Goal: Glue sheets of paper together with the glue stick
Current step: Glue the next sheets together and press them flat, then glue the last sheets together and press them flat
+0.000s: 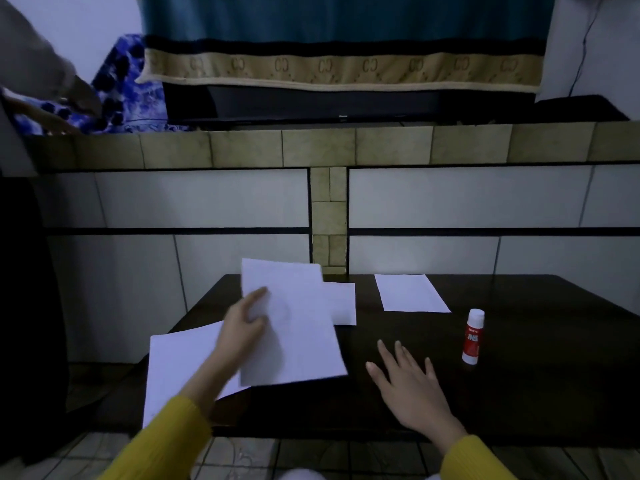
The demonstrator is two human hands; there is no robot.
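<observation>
Four sheets of white paper are in play on the dark table as I sort them for gluing. My left hand pinches the top sheet along its left edge, thumb on the upper face and the other fingers seemingly underneath, so that it rides lifted and tilted above the table's left half. I judge I hold it by the edge to keep its face free and to swing it onto a partner sheet. Its long axis runs from the table's near edge toward the far edge, leaning a little to the left at the far end.

Beneath my left wrist, the near sheet lies flat and overhangs the table's near left corner. A third sheet peeks out behind the held one, toward the far edge, and the far sheet lies flat by itself close to the far edge, right of centre.

My right hand hovers over or rests on bare table near the near edge, fingers straight and spread, holding nothing; whether the palm touches the wood I cannot tell. It sits between the papers and the glue stick, probably ready to reach for it.

That glue stick stands upright on its base toward the table's right side, well apart from every sheet, white cap still on and pointing up, its long axis vertical. No glue appears to have been applied yet.
</observation>
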